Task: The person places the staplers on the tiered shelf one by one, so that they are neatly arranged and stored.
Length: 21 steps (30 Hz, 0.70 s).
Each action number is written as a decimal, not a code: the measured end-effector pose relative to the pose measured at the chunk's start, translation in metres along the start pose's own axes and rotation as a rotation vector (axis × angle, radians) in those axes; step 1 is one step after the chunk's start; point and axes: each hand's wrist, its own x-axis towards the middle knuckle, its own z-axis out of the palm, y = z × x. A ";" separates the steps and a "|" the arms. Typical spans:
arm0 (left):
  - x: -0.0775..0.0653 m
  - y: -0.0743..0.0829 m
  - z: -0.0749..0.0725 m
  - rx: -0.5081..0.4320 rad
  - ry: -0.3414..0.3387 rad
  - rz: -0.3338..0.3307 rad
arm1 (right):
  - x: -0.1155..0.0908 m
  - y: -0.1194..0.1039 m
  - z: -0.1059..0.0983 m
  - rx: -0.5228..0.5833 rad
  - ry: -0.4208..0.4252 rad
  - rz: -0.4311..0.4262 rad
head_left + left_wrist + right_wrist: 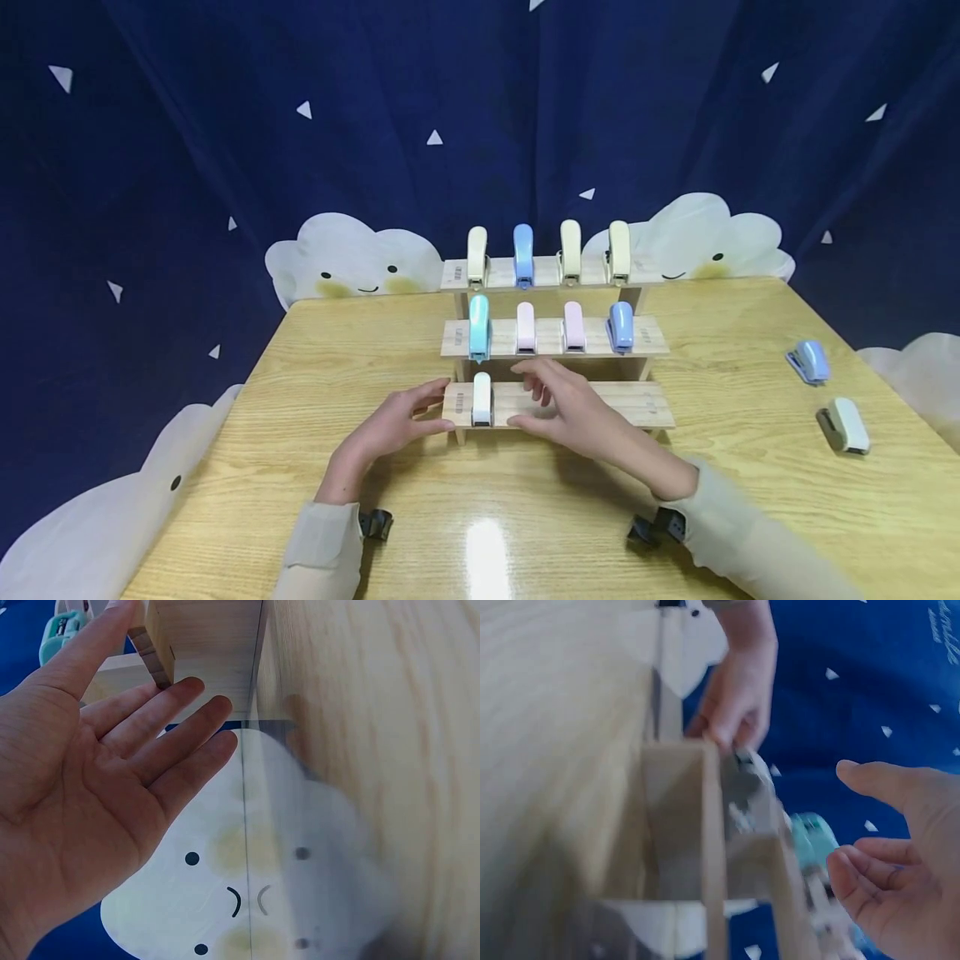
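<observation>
A three-tier wooden rack (618, 398) stands on the table. On its lowest tier, near the left end, sits a white stapler (482, 402). My left hand (384, 429) is at that tier's left end, thumb by the front corner; the left wrist view shows its fingers extended beside the board's end (154, 649). Over the same tier, right of the white stapler, my right hand (567, 410) holds nothing, its fingers loosely bent and thumb apart. The middle tier bears a turquoise stapler (479, 327), two pink staplers (526, 327) and a blue stapler (621, 326).
Along the top tier stand three cream staplers (570, 252) and a blue one (523, 254). On the table to the right lie another blue stapler (811, 362) and another white stapler (847, 425). A dark blue curtain (480, 100) hangs behind the table.
</observation>
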 end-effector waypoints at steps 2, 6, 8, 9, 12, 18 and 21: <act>0.000 0.000 0.000 0.003 -0.002 0.000 | -0.005 0.004 -0.013 -0.040 0.052 -0.024; 0.000 -0.001 -0.001 0.005 -0.007 0.002 | -0.019 0.019 -0.042 -0.092 0.145 -0.007; 0.001 -0.001 0.000 0.003 -0.010 0.002 | -0.030 0.028 -0.058 -0.110 0.178 0.030; 0.000 0.000 0.000 0.001 -0.010 0.001 | -0.035 0.033 -0.066 -0.116 0.193 0.042; 0.000 0.000 -0.001 0.000 -0.011 -0.006 | -0.054 0.047 -0.088 -0.152 0.243 0.079; -0.001 0.001 -0.001 0.015 -0.011 -0.008 | -0.095 0.075 -0.129 -0.200 0.302 0.199; 0.001 0.000 -0.001 0.010 -0.015 0.004 | -0.119 0.091 -0.149 -0.207 0.298 0.286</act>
